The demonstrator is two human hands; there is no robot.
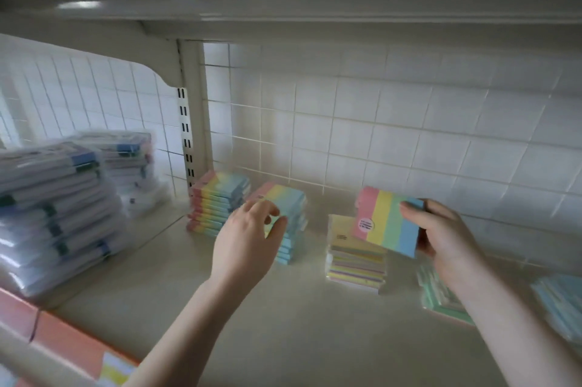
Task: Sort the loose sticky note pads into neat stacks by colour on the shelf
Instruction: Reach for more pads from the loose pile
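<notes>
From the head camera, looking down onto the cream shelf (258, 317): the right hand (447, 235) holds a striped sticky note pad (389, 221) up off the shelf, tilted, its grip closed on the pad's blue end with the thumb across the front and the fingers behind. The pad shows pink, yellow, green and blue bands and a small round label on the pink band.

The left hand (248, 241) reaches toward the second striped stack (291, 222). Its fingers are loosely bent against the stack's top and front, the grip relaxed and not closed around any pad. Just left of it, against the slotted upright (185, 137), stands the first striped stack (217, 200), neat and square.

Below the raised pad sits a yellowish stack (356, 257). A green stack (441, 295) lies partly hidden behind the right forearm, and a pale blue stack (557, 301) is at the right edge.

On the far left are blurred piles of plastic-wrapped packs (53, 210). A white wire grid (378, 122) backs the shelf.
</notes>
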